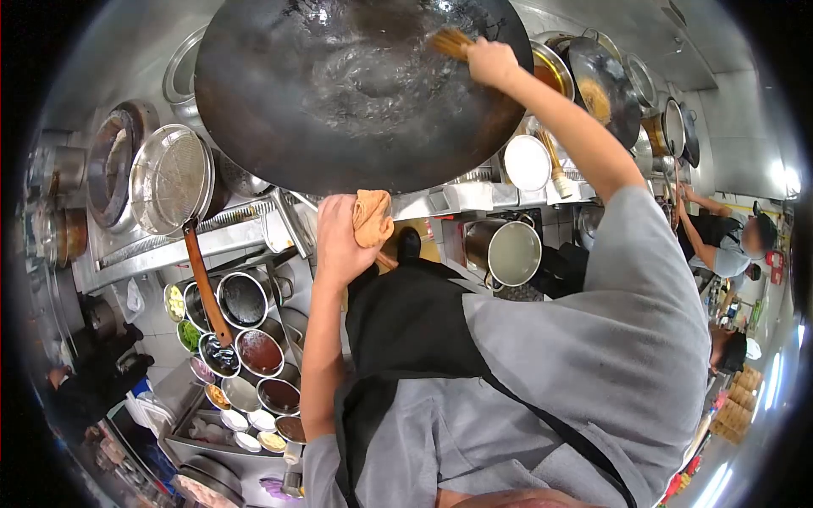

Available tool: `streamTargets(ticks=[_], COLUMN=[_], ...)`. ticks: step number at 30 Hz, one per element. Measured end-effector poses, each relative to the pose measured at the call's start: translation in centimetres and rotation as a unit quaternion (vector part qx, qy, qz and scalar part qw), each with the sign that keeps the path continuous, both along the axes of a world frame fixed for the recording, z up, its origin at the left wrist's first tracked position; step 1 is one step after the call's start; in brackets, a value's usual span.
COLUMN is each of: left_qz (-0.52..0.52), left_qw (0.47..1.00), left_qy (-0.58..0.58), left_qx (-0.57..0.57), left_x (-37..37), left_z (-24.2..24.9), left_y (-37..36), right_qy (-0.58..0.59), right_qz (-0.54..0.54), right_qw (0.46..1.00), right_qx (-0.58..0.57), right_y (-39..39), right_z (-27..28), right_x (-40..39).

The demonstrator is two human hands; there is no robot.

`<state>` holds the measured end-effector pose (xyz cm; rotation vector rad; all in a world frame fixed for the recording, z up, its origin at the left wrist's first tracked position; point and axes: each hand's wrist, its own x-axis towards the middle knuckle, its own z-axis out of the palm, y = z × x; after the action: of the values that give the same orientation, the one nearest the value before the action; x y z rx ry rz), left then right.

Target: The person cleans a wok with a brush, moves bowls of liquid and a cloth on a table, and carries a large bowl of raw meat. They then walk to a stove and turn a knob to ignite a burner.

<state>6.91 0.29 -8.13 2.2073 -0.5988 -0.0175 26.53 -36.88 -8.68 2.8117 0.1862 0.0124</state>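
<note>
Right hand: Here it is, the right hand (491,63), reaching out over the far right of the wok, fingers curled closed around the butt of a bristle brush.
Brush: The brush (450,42) points left, its tan bristles over the wok's inside; whether the tips touch the metal, I cannot tell.
Left hand: Down at the near rim, the left hand (339,233) is closed, gripping a folded cloth against the edge.
Cloth: The orange cloth (373,218) bunches out on the right side of that hand, right at the wok's near rim.
Wok: And the big dark wok (254,102) fills the far middle, its inside wet and shiny, with rippling liquid (364,89) around the centre.
Strainer: Over on the left, a round mesh strainer (169,178) sits beside the wok, its wooden handle (205,279) running nearer, above the sauce containers.
Sauce containers: A cluster of sauce containers (260,351) stands near left, with dark, reddish and pale contents.
Right side: A white round container (527,162) sits just beside the wok, a second brush (559,173) to its right; nearer, there's a deep metal pot (514,254) with a pale inside.
Co-worker: Far off to the right, another person (728,245) in grey and black stands with arms extended.
</note>
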Motion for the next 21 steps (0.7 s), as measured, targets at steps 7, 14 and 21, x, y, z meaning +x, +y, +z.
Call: streamTargets(ticks=[7,14,21], left_qz=[0.232,0.195,0.312], left_qw=[0.893,0.661,0.589], left_qy=[0.118,0.484,0.451], left_qx=[-0.367,-0.540,-0.593], left_x=[-6.1,-5.2,-1.3], left_z=[1.1,0.5,-0.7], left_y=[-0.1,0.6,-3.8], right_qy=[0.175,0.061,0.163], right_qz=[0.112,0.009,0.053], right_qw=[0.978,0.990,0.974], right_qx=[0.030,0.126,0.148], right_y=[3.7,1.1,8.5], right_z=[4.2,3.9,-1.7], right_x=[-5.1,-0.5,-2.0])
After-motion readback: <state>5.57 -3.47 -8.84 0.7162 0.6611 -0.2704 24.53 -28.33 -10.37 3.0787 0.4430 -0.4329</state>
